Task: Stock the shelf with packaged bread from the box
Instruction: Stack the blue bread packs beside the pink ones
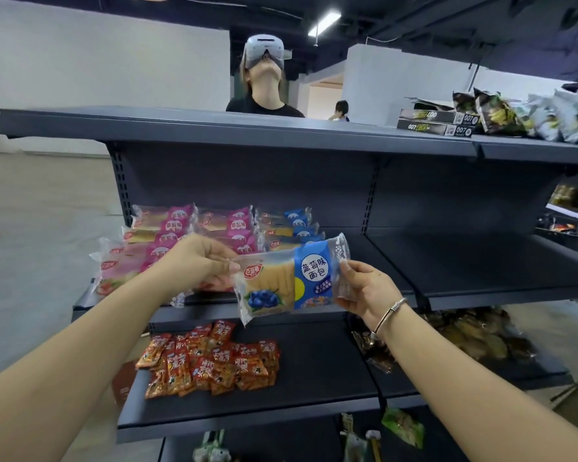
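I hold one blueberry bread packet (pixel 289 278) out in front of me between both hands, level with the middle shelf (pixel 481 295) and just short of its front edge. My left hand (pixel 197 261) pinches the packet's left end, thumb on top and fingers curled under the clear seal. My right hand (pixel 364 288) pinches the right end the same way, fingers closed on the crimped film beside the blue label. Neither hand has hold of anything else.

Just beyond my left hand, on that shelf, lie the packets already stocked: a pink stack (pixel 154 241) to the far left and a blue stack (pixel 291 228) right behind the packet I carry. To the right of my right hand the shelf is bare metal. Below my hands, on the next shelf down, sits a heap of red snack sachets (pixel 211 365). The box itself I cannot see from here.

I judge the packet to be light and soft; the loaf inside would squash under a hard squeeze, and the film looks slick. So the sealed ends are the sensible place to hold it, since they give a firm grip without pressing the bread. Laying it flat on the blue stack seems the next move, and it may slide off if set down askew.
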A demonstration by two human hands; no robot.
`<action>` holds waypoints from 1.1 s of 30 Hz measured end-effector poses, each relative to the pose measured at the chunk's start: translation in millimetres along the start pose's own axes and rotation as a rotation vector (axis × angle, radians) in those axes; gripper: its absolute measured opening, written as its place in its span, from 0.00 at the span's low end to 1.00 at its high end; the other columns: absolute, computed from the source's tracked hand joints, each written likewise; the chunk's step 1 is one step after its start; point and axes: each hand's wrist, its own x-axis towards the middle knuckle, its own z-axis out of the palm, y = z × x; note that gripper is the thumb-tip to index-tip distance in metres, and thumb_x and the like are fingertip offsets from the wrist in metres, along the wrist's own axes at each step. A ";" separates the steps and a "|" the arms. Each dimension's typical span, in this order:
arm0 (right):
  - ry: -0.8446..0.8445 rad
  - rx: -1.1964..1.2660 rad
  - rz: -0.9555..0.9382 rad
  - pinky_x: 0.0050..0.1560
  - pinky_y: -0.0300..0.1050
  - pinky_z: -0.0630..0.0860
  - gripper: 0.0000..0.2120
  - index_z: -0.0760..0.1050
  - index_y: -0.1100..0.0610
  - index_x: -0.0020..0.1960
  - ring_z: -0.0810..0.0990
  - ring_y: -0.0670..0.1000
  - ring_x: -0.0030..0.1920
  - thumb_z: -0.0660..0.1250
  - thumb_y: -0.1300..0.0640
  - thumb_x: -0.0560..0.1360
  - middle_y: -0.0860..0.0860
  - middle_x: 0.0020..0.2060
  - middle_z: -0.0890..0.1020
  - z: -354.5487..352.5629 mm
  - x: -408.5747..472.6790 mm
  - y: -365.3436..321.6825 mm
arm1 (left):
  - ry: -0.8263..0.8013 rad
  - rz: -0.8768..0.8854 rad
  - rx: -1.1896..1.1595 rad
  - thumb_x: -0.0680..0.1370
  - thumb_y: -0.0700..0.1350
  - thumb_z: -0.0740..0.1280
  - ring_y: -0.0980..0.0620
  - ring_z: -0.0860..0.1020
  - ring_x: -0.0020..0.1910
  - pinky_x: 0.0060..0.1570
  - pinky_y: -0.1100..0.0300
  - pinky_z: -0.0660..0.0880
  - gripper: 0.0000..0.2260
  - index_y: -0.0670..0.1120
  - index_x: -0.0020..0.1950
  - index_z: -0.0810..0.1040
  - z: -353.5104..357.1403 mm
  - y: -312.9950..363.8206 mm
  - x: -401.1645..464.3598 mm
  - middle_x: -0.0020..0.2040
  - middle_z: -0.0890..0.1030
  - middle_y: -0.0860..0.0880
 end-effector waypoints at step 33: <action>0.125 -0.428 0.114 0.31 0.40 0.68 0.08 0.79 0.67 0.51 0.71 0.49 0.30 0.65 0.69 0.74 0.54 0.30 0.76 -59.3 157.7 21.8 | -0.007 0.004 0.556 0.74 0.37 0.68 0.56 0.75 0.42 0.50 0.63 0.71 0.07 0.36 0.49 0.82 63.6 -11.8 163.8 0.49 0.82 0.42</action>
